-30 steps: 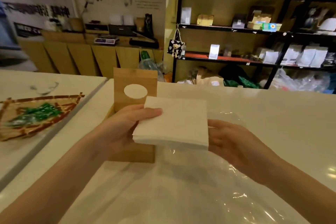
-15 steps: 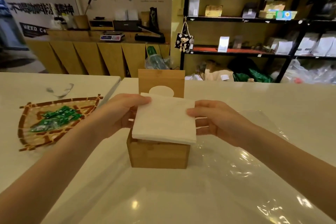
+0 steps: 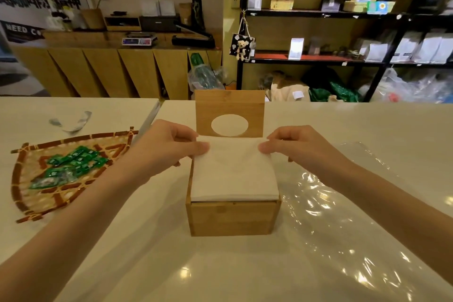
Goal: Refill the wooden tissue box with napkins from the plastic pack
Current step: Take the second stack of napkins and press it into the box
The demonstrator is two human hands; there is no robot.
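Both hands' grip on napkins (image 3: 234, 171), seated in wooden tissue box (image 3: 231, 218)

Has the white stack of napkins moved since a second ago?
Yes. The white stack of napkins has come down into the open wooden tissue box, from above and to its right earlier.

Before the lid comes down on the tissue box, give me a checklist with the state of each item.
1. Lid upright and clear of the opening: ok.
2. Napkin stack sunk below the rim of the wooden box: not ok, it sits proud.
3. Stack square to the walls: ok.
4. Left hand and right hand out of the lid's path: not ok, both pinch the far corners.
5. Room left under the stack: cannot tell.
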